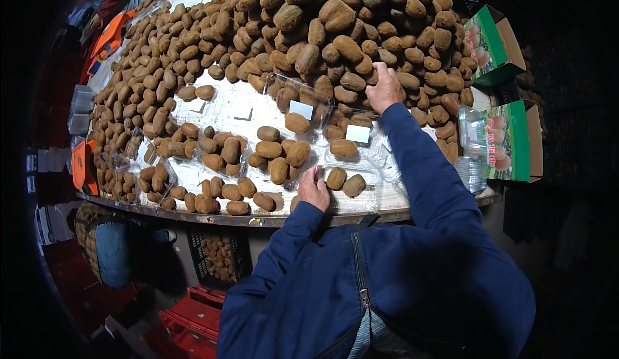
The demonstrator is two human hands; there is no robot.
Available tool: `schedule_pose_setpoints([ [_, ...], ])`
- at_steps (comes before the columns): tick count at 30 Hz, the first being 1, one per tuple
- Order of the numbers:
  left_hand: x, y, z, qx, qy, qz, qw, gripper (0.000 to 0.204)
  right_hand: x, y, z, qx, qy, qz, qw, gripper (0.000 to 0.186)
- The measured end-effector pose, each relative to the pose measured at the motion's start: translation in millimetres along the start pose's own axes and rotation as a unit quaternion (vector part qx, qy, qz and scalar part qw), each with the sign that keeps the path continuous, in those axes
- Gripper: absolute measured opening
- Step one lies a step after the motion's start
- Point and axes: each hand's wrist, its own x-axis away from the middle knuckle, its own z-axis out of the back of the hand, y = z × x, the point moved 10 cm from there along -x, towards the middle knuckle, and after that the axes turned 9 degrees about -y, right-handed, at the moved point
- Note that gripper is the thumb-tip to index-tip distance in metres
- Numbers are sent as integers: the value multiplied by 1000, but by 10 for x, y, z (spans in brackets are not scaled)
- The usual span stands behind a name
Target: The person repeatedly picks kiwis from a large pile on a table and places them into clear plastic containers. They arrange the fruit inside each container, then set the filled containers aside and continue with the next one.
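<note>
Brown kiwifruit [336,16] are heaped on a white-topped table. My right hand [385,90] reaches into the near side of the heap, thumb and fingers bent around a kiwifruit that they partly hide. Close to the table's front edge, my left hand [313,190] rests with its fingers extended beside a clear plastic container [303,177] holding several kiwifruit. To its right, two loose kiwifruit [345,181] lie side by side. Farther back, a clear container with a white card [301,110] and a kiwifruit [297,123] stands against the heap.
More filled clear containers [222,146] stand to the left. Stacked empty plastic containers [472,130] and green printed cartons [514,141] line the right edge. Below the table are a black crate of kiwifruit [219,256] and red crates [193,317]. Another person [113,246] is at lower left.
</note>
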Motion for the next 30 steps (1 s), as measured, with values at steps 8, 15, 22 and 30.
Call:
schedule_pose_setpoints([
  [8, -13, -37, -14, 20, 6, 22, 1000, 17, 808, -302, 452, -156, -148, 189, 958, 57],
  [15, -15, -125, -33, 46, 11, 52, 998, 21, 1938, -437, -241, -188, -382, 95, 900, 67],
  [22, 3, -85, -31, 42, 8, 40, 998, 24, 1315, -481, 440, -10, 10, 241, 970, 60],
  [30, -9, -40, -24, 29, -11, 55, 998, 25, 361, 86, -159, 49, -136, 97, 985, 60],
])
